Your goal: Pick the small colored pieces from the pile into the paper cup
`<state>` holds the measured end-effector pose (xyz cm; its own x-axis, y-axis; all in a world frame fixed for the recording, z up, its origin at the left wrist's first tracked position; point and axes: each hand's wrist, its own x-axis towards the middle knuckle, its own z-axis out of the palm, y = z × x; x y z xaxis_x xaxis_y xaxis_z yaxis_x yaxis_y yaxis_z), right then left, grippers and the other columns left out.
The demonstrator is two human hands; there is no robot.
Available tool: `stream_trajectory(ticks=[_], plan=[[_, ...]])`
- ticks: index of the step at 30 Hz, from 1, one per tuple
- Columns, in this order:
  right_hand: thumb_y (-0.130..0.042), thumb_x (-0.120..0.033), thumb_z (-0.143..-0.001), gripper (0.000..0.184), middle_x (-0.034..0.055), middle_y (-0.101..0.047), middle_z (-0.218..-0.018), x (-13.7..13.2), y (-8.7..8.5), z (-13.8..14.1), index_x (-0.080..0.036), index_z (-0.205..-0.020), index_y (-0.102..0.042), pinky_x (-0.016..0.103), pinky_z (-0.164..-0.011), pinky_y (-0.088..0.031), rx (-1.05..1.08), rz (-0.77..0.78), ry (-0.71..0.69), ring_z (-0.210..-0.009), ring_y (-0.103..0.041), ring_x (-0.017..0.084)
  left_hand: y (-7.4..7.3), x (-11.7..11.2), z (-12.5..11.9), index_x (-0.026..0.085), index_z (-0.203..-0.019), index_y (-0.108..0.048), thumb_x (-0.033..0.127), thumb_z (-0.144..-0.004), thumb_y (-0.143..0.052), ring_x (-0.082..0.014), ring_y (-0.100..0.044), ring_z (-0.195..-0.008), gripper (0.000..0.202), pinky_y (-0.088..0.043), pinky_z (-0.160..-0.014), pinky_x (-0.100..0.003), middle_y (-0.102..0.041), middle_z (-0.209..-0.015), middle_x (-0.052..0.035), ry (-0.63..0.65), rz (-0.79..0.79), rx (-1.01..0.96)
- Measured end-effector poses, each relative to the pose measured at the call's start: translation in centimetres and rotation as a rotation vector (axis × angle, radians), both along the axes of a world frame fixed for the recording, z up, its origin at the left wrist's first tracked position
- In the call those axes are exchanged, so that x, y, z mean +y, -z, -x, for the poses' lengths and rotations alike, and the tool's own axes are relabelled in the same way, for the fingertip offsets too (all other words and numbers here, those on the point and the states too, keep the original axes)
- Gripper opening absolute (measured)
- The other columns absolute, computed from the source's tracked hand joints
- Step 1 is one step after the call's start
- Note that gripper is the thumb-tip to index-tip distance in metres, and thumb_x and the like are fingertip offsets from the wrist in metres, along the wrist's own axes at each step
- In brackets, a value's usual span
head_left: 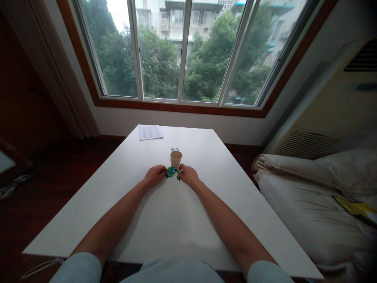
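Note:
A small heap of blue, green and dark pieces (171,172) lies on the white table (165,224); they are too small for me to name their kind. My left hand (155,175) rests at the heap's left edge, its fingers curled together. On the opposite side, my right hand (189,175) has thumb and fingers bent inward against the pieces. Whatever either hand pinches is too small to make out. Just behind the heap stands an upright paper cup (176,159), light brown, its opening facing up. A few pieces lie apart, close to my right fingertips.
Behind the cup there is a thin dark ring-shaped outline (174,149). Printed papers (150,132) lie at the table's far left corner. A sofa with a pale cover (297,200) stands along the right side, and a wide window (182,59) is beyond the table.

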<state>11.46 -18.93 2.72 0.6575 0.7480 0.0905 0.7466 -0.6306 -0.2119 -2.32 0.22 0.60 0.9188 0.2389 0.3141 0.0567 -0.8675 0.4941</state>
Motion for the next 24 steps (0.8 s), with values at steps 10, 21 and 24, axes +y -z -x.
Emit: stream_trajectory(ticks=[10,21,24], plan=[[-0.048,-0.033,-0.096,0.019,0.0056,-0.071,-0.100,0.16,0.52,-0.41,-0.024,-0.104,-0.063,0.026,-0.068,-0.037,-0.044,-0.005,-0.005,-0.088,-0.064,0.019,0.22,0.17,-0.08,0.022,-0.093,-0.072,0.021,-0.086,-0.055,-0.0145,-0.056,-0.076,0.019,-0.040,-0.070,-0.025,-0.066,-0.085,-0.0010,0.004,-0.011,-0.014],[-0.052,-0.029,-0.095,0.018,0.0068,-0.071,-0.099,0.06,-0.07,-0.31,-0.022,-0.103,-0.065,0.025,-0.069,-0.034,-0.005,0.007,0.026,-0.087,-0.062,0.018,0.17,0.09,-0.07,0.022,-0.093,-0.071,0.021,-0.086,-0.054,-0.0142,-0.055,-0.076,0.018,-0.039,-0.069,-0.024,-0.066,-0.085,-0.0008,-0.001,-0.006,0.002],[-0.051,-0.028,-0.094,0.017,0.0070,-0.071,-0.099,0.04,-0.04,-0.42,-0.022,-0.102,-0.065,0.025,-0.069,-0.034,-0.013,0.004,0.002,-0.086,-0.062,0.018,0.26,0.12,-0.09,0.022,-0.093,-0.071,0.021,-0.086,-0.054,-0.0144,-0.056,-0.076,0.018,-0.039,-0.069,-0.024,-0.066,-0.085,-0.0009,0.001,-0.002,-0.007]])
